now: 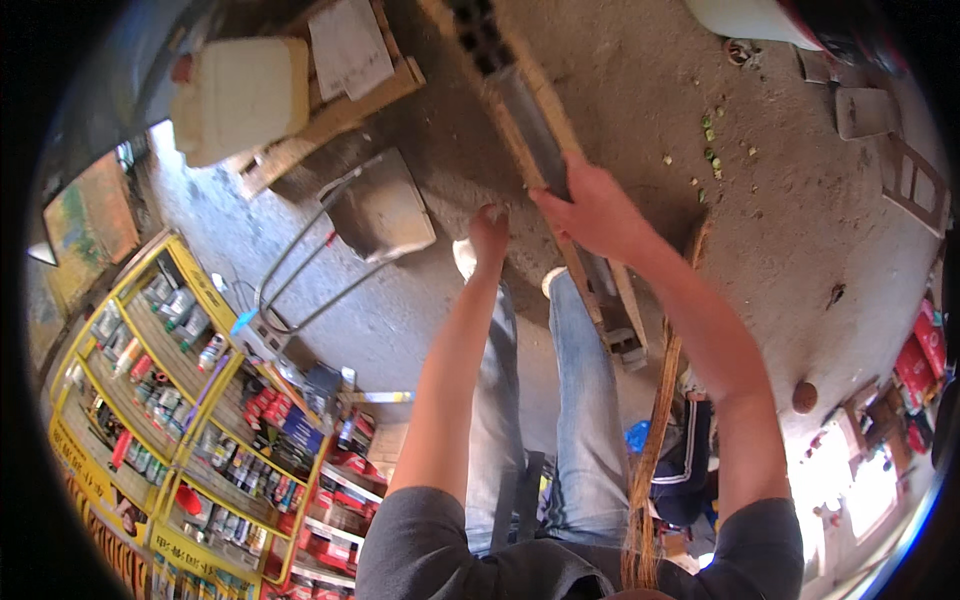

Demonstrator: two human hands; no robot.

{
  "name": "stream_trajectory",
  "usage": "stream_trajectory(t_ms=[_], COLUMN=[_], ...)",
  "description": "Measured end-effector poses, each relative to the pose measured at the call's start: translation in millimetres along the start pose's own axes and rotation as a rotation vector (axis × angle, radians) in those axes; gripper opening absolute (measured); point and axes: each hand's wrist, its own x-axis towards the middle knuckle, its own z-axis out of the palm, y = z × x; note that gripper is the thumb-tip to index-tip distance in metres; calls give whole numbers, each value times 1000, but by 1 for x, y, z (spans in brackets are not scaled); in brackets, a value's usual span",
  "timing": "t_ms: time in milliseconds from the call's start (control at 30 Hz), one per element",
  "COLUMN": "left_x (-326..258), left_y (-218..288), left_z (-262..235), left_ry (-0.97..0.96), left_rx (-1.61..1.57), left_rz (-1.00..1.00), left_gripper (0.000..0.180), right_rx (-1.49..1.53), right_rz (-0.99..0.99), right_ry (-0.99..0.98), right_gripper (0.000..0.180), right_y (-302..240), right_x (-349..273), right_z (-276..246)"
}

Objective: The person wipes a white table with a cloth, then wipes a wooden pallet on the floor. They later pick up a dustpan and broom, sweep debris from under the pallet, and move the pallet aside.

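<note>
My right hand [604,212] is closed around a long narrow bar [538,125] with brown, wood-like edges and a grey channel down its middle. The bar slants from the far top, where dark blocky parts [482,38] sit in it, down to a near end by my right leg. My left hand [489,234] is held low on the left of the bar, apart from it, with its fingers curled in. Whether anything is inside those fingers is hidden. A pale shoe [464,258] shows just beside that hand.
At left stands a yellow-framed rack [190,400] of bottles and cans. A square panel [385,208] with bent metal tubes is on the floor before it. A cream jerrycan [245,95] stands at far left, by a pallet [330,130]. Green scraps [711,150] dot the floor at right.
</note>
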Motion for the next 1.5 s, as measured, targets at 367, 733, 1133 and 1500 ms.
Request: stream_trajectory(t_ms=[367, 733, 1133, 1500], left_x=[-63, -36, -42, -42], left_y=[297, 315, 303, 291], left_z=[-100, -26, -46, -60], left_ry=[-440, -1096, -1135, -1140], left_rx=[1165, 1594, 1484, 1292], left_rz=[1258, 1055, 1027, 1062], left_gripper=[33, 13, 11, 6], right_rx=[87, -206, 927, -127], right_rz=[132, 1017, 872, 413], right_ry=[356, 504, 673, 500], right_gripper=[40, 58, 24, 59], right_y=[1, 176, 101, 82], right_x=[-37, -341, -409, -215], right_z=[41, 113, 96, -41])
